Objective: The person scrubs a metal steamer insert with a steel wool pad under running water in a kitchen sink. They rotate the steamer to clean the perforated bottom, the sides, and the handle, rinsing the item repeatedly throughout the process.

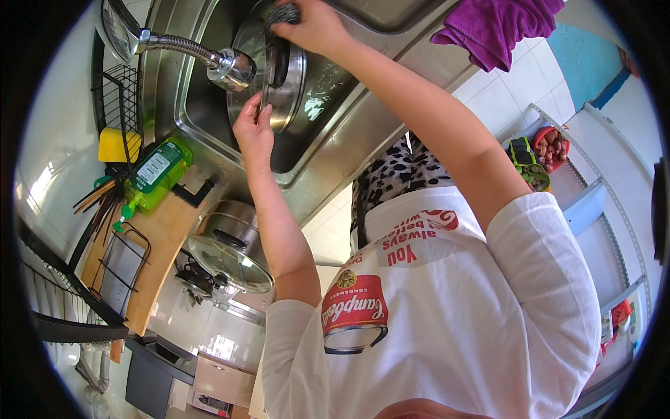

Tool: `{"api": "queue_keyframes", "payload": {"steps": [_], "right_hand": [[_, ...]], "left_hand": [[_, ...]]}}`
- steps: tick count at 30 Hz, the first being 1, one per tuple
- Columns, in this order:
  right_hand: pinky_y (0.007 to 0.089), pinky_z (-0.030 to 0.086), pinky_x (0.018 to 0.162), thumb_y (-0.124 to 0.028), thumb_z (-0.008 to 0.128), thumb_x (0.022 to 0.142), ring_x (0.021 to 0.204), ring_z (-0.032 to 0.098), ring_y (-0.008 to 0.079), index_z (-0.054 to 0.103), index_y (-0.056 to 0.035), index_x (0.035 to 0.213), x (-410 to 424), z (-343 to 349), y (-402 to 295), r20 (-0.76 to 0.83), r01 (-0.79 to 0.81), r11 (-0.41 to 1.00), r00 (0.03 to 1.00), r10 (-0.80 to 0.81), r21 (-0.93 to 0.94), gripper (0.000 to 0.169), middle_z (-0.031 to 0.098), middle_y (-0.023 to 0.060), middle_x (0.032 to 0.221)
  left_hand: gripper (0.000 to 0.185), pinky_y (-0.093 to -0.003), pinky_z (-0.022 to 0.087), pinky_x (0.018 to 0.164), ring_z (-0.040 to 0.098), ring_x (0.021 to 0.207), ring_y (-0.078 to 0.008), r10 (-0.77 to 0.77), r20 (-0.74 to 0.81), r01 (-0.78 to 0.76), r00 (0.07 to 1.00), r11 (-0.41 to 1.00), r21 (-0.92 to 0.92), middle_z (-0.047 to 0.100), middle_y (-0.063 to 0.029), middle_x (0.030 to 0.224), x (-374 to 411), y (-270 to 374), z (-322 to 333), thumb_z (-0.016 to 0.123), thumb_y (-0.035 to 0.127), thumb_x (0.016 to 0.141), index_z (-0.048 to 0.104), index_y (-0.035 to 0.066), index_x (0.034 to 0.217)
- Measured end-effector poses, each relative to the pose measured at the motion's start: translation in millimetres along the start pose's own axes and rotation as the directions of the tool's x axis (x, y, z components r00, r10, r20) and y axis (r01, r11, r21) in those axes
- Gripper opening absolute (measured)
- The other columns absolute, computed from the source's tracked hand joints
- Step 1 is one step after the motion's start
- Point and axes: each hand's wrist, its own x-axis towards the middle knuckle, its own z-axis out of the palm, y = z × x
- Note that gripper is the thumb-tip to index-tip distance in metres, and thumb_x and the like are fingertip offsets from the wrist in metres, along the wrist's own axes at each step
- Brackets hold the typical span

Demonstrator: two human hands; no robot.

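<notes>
My right hand (314, 29) is closed on a grey scouring pad (284, 14), near the top of a stainless-steel pot (290, 102) with a black side handle (279, 65). The pot is tilted on its side in the sink basin (204, 112). My left hand (254, 128) pinches the pot's near rim between thumb and fingers, just below the handle. The chrome faucet head (233, 68) on its flexible neck hangs beside the pot. Water glints in the basin. The pot's far side is partly hidden by the faucet and my right hand.
At the left are a green dish-soap bottle (159, 175), a yellow sponge (119, 145), a wire rack (123, 94) and chopsticks (107, 196). A steel pot with a glass lid (230, 262) stands nearer my left arm. A purple cloth (497, 31) lies over the counter edge, upper right.
</notes>
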Motion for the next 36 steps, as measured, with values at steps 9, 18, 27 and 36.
{"api": "queue_keyframes", "payload": {"steps": [9,18,27,36], "right_hand": [[0.04,0.05,0.082,-0.021,0.072,0.063,0.093,0.063,0.0319,0.063,-0.0082,0.103,10.2,25.3,-0.1,0.07,-0.022,0.963,0.997,0.042,-0.267,0.043,0.066,0.016,0.095],[0.0411,0.049,0.083,-0.023,0.071,0.067,0.094,0.06,0.0354,0.058,-0.0037,0.108,-20.4,43.5,-0.7,-0.084,-0.125,0.991,0.989,0.121,-0.044,0.047,0.062,0.02,0.098],[0.0319,0.049,0.069,-0.006,0.064,0.077,0.072,0.06,0.0205,0.055,-0.0051,0.106,-27.1,43.1,3.5,-0.131,-0.009,0.933,0.99,0.06,0.359,0.03,0.062,0.0096,0.083],[0.0438,0.031,0.108,0.001,0.059,0.067,0.132,0.034,0.0366,0.05,-0.0033,0.116,-103.5,12.6,-11.8,0.239,0.398,0.895,0.866,-0.439,0.202,0.049,0.045,0.0184,0.133]], "left_hand": [[0.031,-0.0237,0.044,0.088,0.058,0.097,-0.0124,0.034,-0.031,-0.032,0.999,0.999,0.035,0.063,-0.0086,0.108,-3.4,-7.9,0.3,0.057,-0.008,0.085,0.056,-0.007,0.116],[0.036,-0.0254,0.044,0.087,0.058,0.095,-0.0142,-0.002,0.029,0.001,1.0,0.999,0.048,0.063,-0.0097,0.105,-6.8,1.0,1.3,0.06,-0.003,0.084,0.052,-0.006,0.119],[0.036,-0.0297,0.045,0.078,0.057,0.084,-0.0172,0.187,-0.128,-0.135,0.974,0.934,0.33,0.063,-0.0117,0.092,5.5,19.6,31.1,0.068,0.017,0.082,0.053,-0.002,0.109],[0.035,-0.0283,0.044,0.079,0.055,0.086,-0.0137,0.225,-0.175,-0.199,0.958,0.968,0.154,0.061,-0.0056,0.092,-17.7,14.1,23.8,0.069,0.02,0.083,0.055,-0.002,0.106]]}}
